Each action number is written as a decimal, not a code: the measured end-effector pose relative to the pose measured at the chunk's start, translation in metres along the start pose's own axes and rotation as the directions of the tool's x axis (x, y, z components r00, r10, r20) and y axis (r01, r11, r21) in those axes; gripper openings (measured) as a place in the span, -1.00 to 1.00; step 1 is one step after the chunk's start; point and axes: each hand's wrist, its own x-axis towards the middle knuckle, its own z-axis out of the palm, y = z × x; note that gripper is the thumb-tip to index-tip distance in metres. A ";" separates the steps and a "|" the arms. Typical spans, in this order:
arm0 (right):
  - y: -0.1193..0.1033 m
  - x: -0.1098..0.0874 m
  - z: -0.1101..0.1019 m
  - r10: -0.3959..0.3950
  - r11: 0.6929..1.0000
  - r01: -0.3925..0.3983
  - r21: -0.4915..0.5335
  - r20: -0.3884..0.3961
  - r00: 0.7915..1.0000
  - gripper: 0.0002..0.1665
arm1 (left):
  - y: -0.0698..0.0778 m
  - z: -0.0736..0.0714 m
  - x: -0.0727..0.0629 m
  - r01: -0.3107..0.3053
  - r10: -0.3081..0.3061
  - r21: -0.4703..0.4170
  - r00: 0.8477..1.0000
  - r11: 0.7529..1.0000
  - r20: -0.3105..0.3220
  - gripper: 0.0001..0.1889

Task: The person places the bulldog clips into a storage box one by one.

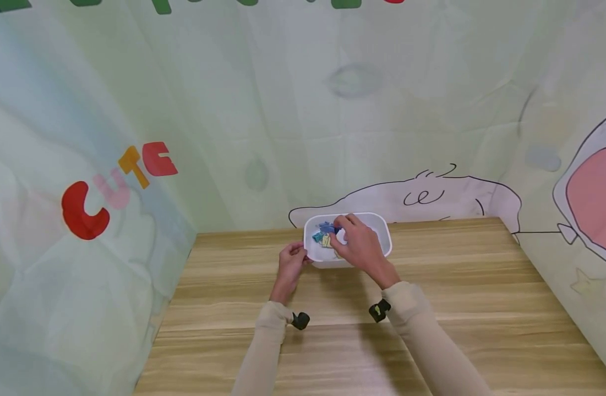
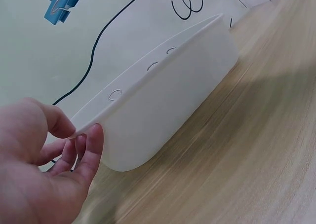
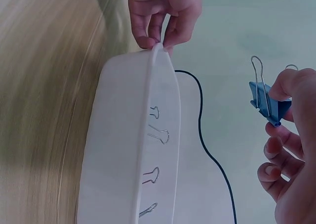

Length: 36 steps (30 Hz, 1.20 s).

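A white plastic tub [image 1: 349, 264] stands at the back of the wooden table. My left hand [image 1: 290, 265] pinches its left front corner, thumb and fingers on the rim in the left wrist view. Held between the thumb and fingers of my right hand [image 1: 361, 246] is a blue binder clip [image 3: 269, 104], raised above the tub with its wire handles showing. Inside the tub lie several binder clips, among them a teal clip [image 1: 317, 237] and a yellow clip [image 1: 326, 241]. From the side, only wire handles [image 3: 159, 134] of these show over the rim.
Behind the tub hangs a pale printed curtain [image 1: 303, 121], close to the back edge of the table [image 1: 233, 286]. More of this printed cloth runs along the left and right sides. Each sleeve carries a small black wrist camera [image 1: 380, 311].
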 end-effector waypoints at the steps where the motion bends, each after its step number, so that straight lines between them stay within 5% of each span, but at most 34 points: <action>1: 0.000 0.000 0.000 0.006 1.000 -0.006 -0.001 0.001 1.000 -0.72 | 0.000 0.000 0.000 0.000 0.000 0.000 1.000 1.000 0.001 -0.65; 8: 0.000 0.000 0.001 0.036 0.999 -0.036 0.002 0.000 0.999 -0.71 | -0.001 0.001 0.001 0.004 -0.004 0.004 1.000 1.000 0.010 -0.64; 17: 0.003 -0.007 0.007 0.064 0.997 -0.061 -0.038 0.105 0.992 -0.22 | -0.001 0.000 0.002 -0.017 0.017 0.005 1.000 1.000 0.007 -0.63; 36: 0.010 -0.009 -0.003 0.092 0.996 -0.090 -0.021 0.130 0.987 -0.17 | 0.003 0.001 0.001 0.005 -0.005 0.024 1.000 1.000 -0.001 -0.63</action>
